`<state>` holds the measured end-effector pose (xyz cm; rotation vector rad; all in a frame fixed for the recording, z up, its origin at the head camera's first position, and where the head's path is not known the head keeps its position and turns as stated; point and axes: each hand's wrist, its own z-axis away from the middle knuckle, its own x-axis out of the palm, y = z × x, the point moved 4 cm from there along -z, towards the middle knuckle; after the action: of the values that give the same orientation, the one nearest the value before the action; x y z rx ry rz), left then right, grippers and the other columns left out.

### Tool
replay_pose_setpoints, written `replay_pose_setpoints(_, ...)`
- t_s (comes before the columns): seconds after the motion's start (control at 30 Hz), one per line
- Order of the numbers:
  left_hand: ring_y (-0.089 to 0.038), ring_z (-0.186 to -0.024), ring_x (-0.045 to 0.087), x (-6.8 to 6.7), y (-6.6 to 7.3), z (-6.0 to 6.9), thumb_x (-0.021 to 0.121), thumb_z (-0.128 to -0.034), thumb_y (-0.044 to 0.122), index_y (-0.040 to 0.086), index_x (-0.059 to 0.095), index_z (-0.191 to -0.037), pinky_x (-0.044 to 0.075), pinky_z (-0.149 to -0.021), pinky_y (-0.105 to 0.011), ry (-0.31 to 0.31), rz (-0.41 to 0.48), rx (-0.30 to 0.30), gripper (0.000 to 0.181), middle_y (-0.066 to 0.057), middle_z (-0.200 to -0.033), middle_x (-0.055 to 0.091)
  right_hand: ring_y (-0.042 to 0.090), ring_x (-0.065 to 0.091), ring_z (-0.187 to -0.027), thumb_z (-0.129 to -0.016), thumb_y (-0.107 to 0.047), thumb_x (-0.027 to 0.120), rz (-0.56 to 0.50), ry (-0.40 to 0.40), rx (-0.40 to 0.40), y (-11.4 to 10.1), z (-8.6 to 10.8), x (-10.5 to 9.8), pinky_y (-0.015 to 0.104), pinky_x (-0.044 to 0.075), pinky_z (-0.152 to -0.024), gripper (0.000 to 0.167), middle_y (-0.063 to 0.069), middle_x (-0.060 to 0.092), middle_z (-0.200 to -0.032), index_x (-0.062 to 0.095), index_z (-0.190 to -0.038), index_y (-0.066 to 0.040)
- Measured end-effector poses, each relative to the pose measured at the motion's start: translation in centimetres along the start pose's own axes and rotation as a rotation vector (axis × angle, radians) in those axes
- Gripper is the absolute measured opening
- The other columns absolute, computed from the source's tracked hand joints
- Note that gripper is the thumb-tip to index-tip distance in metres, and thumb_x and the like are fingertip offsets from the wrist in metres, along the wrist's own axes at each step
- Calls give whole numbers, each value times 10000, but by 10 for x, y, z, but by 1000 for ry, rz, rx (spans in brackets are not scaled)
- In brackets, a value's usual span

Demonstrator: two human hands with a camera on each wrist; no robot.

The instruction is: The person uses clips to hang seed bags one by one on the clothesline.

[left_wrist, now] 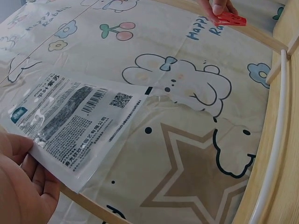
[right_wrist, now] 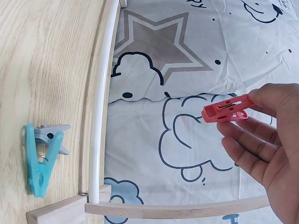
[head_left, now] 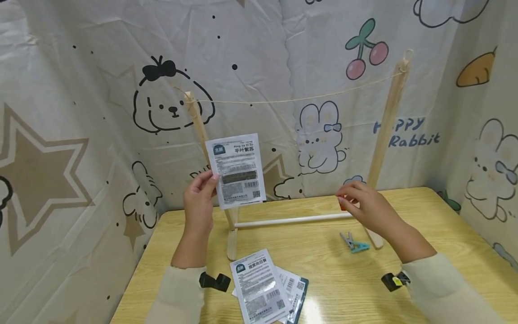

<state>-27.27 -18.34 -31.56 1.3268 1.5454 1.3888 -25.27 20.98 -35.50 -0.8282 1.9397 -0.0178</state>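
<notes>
My left hand (head_left: 199, 202) pinches the left edge of a seed packet (head_left: 238, 171), holding it upright in front of the rack's left post. The printed side of that packet also shows in the left wrist view, past my thumb and fingers. Toward the right post, my right hand (head_left: 370, 209) holds a red clothespin (right_wrist: 226, 109) between thumb and fingers. In the head view the fingers cover most of the clothespin. A thin string (head_left: 291, 100) runs between the tops of the two wooden posts, above both hands.
A turquoise clothespin (right_wrist: 42, 163) and a grey clothespin (head_left: 346, 240) lie on the table near the foot of the right post (head_left: 388, 126). More packets (head_left: 261, 288) lie overlapping at the front. A white rod (head_left: 295, 220) joins the posts low down. Printed cloth hangs behind.
</notes>
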Motion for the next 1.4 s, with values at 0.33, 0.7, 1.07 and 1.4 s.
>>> replay_pose_setpoints(0.33, -136, -957, 636, -1, 3, -1, 627, -1010, 193, 42, 657, -1234, 524, -844, -235, 11, -3, 45, 272, 57, -1027, 674, 168, 688, -841, -939, -57, 693, 41, 49, -84, -3, -4, -8, 378, 603, -704, 115, 24, 646, -1035, 715, -1036, -114)
replay_pose_setpoints(0.7, -130, -945, 623, 3, 11, -3, 641, -1000, 177, 25, 666, -1215, 506, -846, -252, 21, -4, 61, 264, 73, -989, 678, 186, 679, -882, -895, -60, 745, 91, 70, -131, -6, -5, -22, 428, 585, -745, 137, 35, 667, -1065, 729, -1014, -127)
replay_pose_setpoints(1.07, -128, -938, 631, 5, 14, -5, 645, -996, 166, 27, 672, -1205, 509, -819, -243, 27, -9, 82, 253, 56, -997, 682, 214, 689, -889, -850, -23, 774, 135, 86, -182, -12, -8, -36, 435, 584, -726, 194, 56, 663, -1066, 723, -1023, -95)
replay_pose_setpoints(1.4, -113, -950, 622, 8, 20, -7, 642, -997, 156, 10, 662, -1208, 501, -822, -228, 25, 15, 94, 258, 55, -1005, 671, 225, 694, -873, -807, 5, 800, 176, 111, -261, -17, -12, -47, 414, 592, -693, 241, 73, 666, -1062, 727, -1023, -76)
